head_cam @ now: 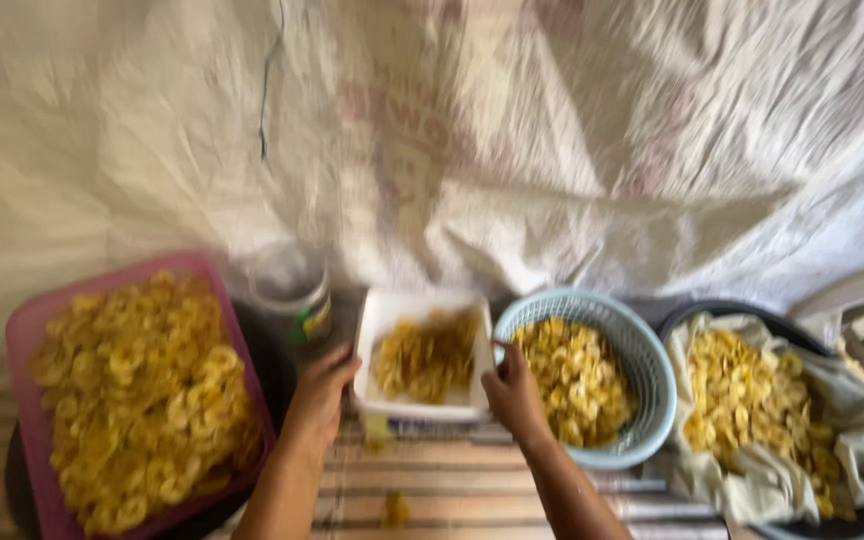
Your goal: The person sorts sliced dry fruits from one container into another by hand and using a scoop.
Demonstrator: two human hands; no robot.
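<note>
Hands grip the white tray (422, 410) of yellow chips at lower centre: our left hand (320, 392) closed on its left edge, right hand (514, 395) on its right edge beside the blue basket (652, 370). We advise keeping it level; blur hides finer finger detail.

1. A single head-worn camera looks steeply down and forward, from above the person's forearms.
2. It faces a draped white woven tarp (552, 130) backdrop.
3. It sits close to the scene, and the picture is motion-blurred.
</note>
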